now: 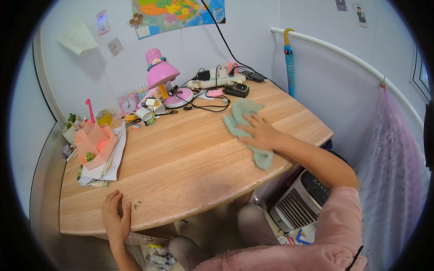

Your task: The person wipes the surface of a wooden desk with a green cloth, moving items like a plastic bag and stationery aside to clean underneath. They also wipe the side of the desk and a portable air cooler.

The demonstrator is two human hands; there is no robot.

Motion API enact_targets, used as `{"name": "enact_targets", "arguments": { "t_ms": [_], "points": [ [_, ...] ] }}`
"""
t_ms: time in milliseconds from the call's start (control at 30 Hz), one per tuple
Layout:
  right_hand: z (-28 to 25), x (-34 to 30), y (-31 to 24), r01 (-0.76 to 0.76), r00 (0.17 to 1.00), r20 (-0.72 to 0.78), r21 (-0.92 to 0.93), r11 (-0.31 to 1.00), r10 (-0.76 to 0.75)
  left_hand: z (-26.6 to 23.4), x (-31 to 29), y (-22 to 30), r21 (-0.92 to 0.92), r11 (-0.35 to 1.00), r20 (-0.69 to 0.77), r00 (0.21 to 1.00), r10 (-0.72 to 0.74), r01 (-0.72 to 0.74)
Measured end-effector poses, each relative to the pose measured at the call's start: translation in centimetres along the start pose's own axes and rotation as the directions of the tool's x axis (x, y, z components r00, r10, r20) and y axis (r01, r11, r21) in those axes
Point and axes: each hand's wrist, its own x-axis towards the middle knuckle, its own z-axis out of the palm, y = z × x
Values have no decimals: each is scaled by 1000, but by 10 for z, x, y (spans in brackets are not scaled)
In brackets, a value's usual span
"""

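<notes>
My right hand (261, 133) lies spread on a pale green cloth (245, 111), pressing it against the wooden desk (181, 156) toward its right side. The cloth is crumpled, with one end sticking out beyond the fingertips and another hanging toward the desk's front edge. Slight blur softens the fingers and the cloth. At the desk's front left edge rests my left hand (116, 214), its fingers loosely bent and the thumb apart, with nothing in it. Dark scuff marks show on the wood beside that hand.
A pink lamp (163, 74), a power strip (221, 80) with cables and a black charger (236, 89) stand along the back. To the left, a pink organizer (97, 144) sits on papers. Below the right side is an air cooler (296, 203); a sheer curtain (384, 167) hangs farther right.
</notes>
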Motion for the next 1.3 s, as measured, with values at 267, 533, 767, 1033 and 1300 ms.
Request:
{"name": "enact_targets", "arguments": {
  "t_ms": [267, 533, 767, 1033, 1300],
  "points": [
    [33, 90, 51, -398, 916, 28, -61, 915, 400, 10, 6, -2, -31, 997, -42, 997, 64, -65],
    [-29, -47, -157, 544, 839, -161, 291, 787, -520, 4, -2, -3, 55, 996, -63, 995, 72, -68],
    [12, 96, -79, 232, 970, 17, 206, 951, -241, 8, -2, -9, 59, 993, -98, 989, 109, -104],
    [29, 186, -78, -104, 970, 222, 3, 995, 101, 2, 2, -4, 25, 996, -75, 993, 89, -87],
    [-11, 37, -269, 655, 753, -100, 208, 727, -650, 0, -2, -10, 59, 994, -72, 993, 97, -93]
  ]
}}
